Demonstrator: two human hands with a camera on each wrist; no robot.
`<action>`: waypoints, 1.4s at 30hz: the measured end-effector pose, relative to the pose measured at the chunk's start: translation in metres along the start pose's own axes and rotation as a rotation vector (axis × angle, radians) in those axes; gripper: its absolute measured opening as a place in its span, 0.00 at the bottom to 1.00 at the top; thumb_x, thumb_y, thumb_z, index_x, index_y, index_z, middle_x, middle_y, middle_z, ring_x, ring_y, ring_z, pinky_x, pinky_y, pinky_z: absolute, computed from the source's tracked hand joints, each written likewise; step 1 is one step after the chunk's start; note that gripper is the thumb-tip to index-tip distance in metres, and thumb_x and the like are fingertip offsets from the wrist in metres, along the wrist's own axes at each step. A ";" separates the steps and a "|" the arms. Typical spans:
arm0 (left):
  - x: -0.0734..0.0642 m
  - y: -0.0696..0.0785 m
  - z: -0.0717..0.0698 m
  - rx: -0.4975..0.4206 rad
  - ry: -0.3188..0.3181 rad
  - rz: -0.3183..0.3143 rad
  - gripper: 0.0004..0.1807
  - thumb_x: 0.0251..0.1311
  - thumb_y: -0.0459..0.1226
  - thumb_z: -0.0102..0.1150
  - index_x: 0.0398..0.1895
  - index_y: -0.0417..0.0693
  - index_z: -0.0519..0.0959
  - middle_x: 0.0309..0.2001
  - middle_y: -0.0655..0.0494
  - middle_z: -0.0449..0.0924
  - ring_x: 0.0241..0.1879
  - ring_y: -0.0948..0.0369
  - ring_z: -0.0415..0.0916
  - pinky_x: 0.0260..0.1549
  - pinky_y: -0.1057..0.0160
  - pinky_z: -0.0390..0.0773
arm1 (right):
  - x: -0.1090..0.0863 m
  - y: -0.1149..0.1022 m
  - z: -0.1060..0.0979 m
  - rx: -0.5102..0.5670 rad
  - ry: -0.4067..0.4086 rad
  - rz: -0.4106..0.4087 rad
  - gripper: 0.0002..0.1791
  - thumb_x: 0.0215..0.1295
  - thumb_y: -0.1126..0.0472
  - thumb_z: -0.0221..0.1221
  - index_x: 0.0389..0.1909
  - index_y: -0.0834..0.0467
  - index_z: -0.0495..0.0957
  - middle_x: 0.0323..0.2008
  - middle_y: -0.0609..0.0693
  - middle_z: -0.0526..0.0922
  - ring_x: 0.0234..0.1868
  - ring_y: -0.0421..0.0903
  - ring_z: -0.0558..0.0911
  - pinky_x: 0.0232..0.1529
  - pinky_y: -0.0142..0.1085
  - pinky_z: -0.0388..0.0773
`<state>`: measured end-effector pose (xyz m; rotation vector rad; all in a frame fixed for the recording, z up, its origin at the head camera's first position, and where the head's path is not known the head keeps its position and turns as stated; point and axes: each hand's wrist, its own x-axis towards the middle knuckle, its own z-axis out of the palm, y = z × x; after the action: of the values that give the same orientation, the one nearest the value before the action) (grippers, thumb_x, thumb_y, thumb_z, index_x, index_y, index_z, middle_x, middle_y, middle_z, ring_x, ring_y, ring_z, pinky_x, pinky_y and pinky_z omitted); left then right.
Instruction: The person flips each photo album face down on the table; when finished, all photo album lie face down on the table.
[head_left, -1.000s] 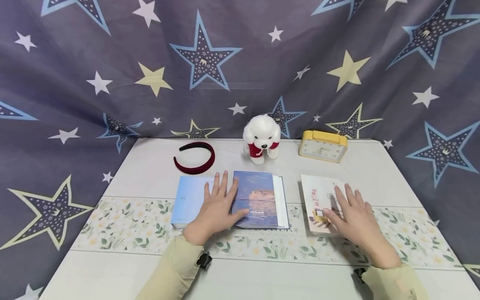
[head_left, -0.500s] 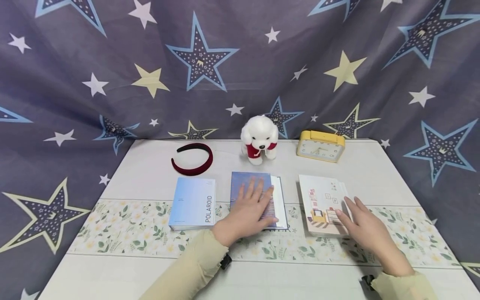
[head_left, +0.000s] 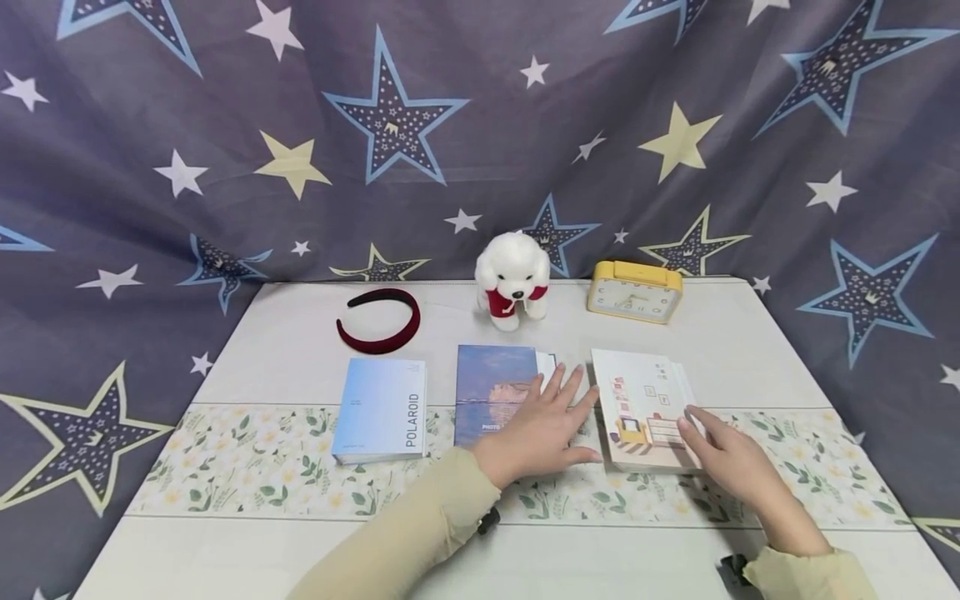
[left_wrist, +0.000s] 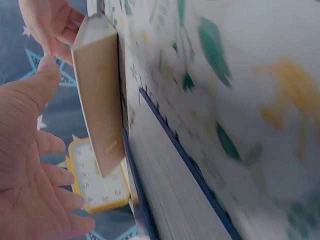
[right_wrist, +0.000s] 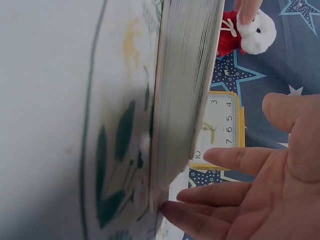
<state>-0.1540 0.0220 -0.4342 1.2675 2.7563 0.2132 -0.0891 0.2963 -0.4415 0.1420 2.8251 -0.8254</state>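
Observation:
My left hand [head_left: 543, 429] is spread over the right part of a blue photo album [head_left: 491, 392], its fingers pointing toward a white illustrated book [head_left: 637, 404]. In the left wrist view that hand [left_wrist: 30, 170] appears above the album's page edges [left_wrist: 167, 175], apart from them. At the book's right side is my right hand [head_left: 735, 458], thumb and index finger close to the cover edge. The right wrist view has its fingers [right_wrist: 215, 195] extended beside the book's corner and the thumb raised off the cover; whether a fingertip touches the book is hard to tell.
A light blue POLAROID album [head_left: 381, 408] lies at the left. Behind stand a dark red headband [head_left: 382, 343], a white plush dog [head_left: 513, 271] in red and a yellow alarm clock [head_left: 636, 292]. A star-patterned curtain [head_left: 450, 100] backs the table [head_left: 247, 558].
My left hand has swept rightward from the POLAROID album across the photo album to its right edge. My right hand has drawn back from over the book's cover to its right side.

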 end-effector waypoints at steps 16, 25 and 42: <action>0.026 0.031 0.011 0.002 -0.081 0.016 0.41 0.69 0.63 0.36 0.79 0.56 0.46 0.78 0.46 0.32 0.76 0.49 0.30 0.70 0.46 0.47 | 0.006 0.010 0.005 0.226 0.017 0.097 0.46 0.74 0.34 0.34 0.73 0.69 0.50 0.69 0.74 0.55 0.68 0.74 0.54 0.63 0.66 0.55; 0.028 0.031 0.016 0.000 -0.093 0.007 0.40 0.70 0.62 0.34 0.79 0.54 0.46 0.78 0.47 0.33 0.76 0.51 0.31 0.70 0.48 0.50 | 0.037 0.065 0.029 0.353 0.078 0.146 0.51 0.67 0.26 0.32 0.76 0.62 0.51 0.71 0.68 0.57 0.70 0.71 0.54 0.62 0.68 0.54; 0.024 0.028 0.016 -0.049 -0.137 -0.019 0.41 0.69 0.62 0.36 0.79 0.56 0.47 0.78 0.48 0.31 0.76 0.54 0.29 0.70 0.49 0.51 | 0.048 0.095 0.035 0.669 0.117 0.235 0.46 0.63 0.25 0.42 0.73 0.51 0.62 0.72 0.55 0.54 0.54 0.45 0.67 0.42 0.32 0.73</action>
<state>-0.1460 0.0600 -0.4463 1.1967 2.6303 0.1845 -0.1168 0.3589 -0.5307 0.6151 2.4388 -1.7011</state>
